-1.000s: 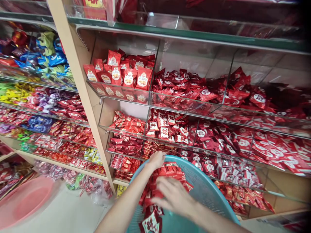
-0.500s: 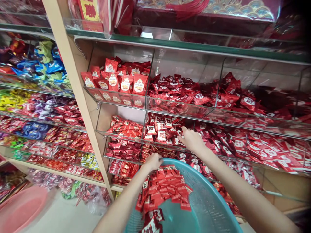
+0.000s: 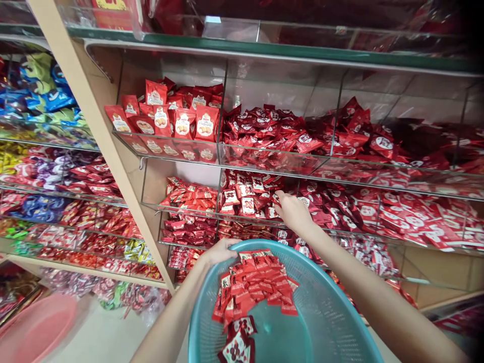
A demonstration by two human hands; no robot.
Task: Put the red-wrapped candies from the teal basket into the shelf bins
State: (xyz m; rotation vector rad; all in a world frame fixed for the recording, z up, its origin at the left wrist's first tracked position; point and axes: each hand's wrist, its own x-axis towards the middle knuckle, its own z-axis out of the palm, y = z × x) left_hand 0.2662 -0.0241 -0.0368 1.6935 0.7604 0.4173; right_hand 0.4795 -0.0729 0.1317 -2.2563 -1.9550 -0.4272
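Observation:
My left hand (image 3: 219,253) is closed over the far left rim of a teal plastic basket (image 3: 333,297), holding it below the shelves. Red flat packets (image 3: 259,280) lie inside in an overlapping pile, and a few darker red-and-white packets (image 3: 237,348) sit nearer me. My right hand (image 3: 294,212) reaches over the basket into a shelf compartment of small red-and-white wrapped candies (image 3: 247,205). Its bent fingers are closed on a wrapped candy (image 3: 276,200) at the compartment's right side; the fingertips are partly hidden.
Clear-fronted shelves hold red cookie packets (image 3: 182,122) and dark red packets (image 3: 264,126) above. A wooden upright (image 3: 109,156) divides these from colourful candies on the left. A pink basin (image 3: 41,327) stands on the floor at lower left. A glass shelf edge (image 3: 264,48) runs overhead.
The view has shifted, so the shelves appear higher and further left. My left hand sits further left with the basket rim, and more of the basket shows. My right hand stays at the same compartment.

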